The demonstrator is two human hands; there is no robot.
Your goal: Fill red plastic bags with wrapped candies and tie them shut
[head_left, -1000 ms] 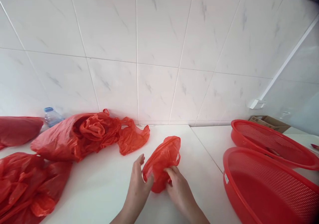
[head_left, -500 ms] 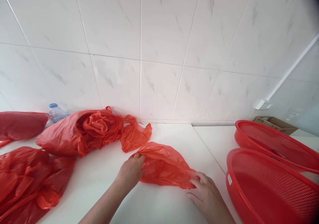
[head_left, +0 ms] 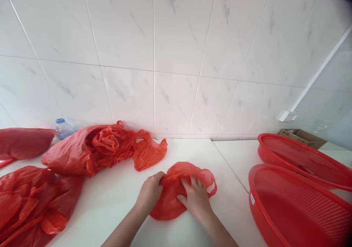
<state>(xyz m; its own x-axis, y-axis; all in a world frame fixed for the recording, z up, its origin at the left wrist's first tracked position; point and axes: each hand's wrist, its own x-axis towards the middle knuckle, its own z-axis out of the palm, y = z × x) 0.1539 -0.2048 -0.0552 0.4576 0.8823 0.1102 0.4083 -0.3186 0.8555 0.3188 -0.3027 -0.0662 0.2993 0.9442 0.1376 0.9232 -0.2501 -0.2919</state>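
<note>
A thin red plastic bag [head_left: 170, 203] lies crumpled on the white table in front of me, a handle loop showing on its right side. My left hand [head_left: 151, 190] is closed on the bag's left edge, fingers curled round the film. Over the bag's middle, my right hand [head_left: 195, 195] has its fingers spread and pressing into the plastic, the thumb stretched out to the left. The fingertips are partly sunk in folds of the bag. Behind it, a loose red bag [head_left: 148, 153] trails from a larger bundle of red bags [head_left: 82, 148].
More red bags [head_left: 30, 203] lie at the left, with a clear bottle [head_left: 63, 129] by the tiled wall. On the right stand two red plastic baskets [head_left: 291, 203], [head_left: 299, 159] and behind them a cardboard box [head_left: 305, 137].
My right hand has moved left from the bag's right end onto its middle. The bag has bunched into a rounder shape, while my left hand keeps hold of its left edge.
</note>
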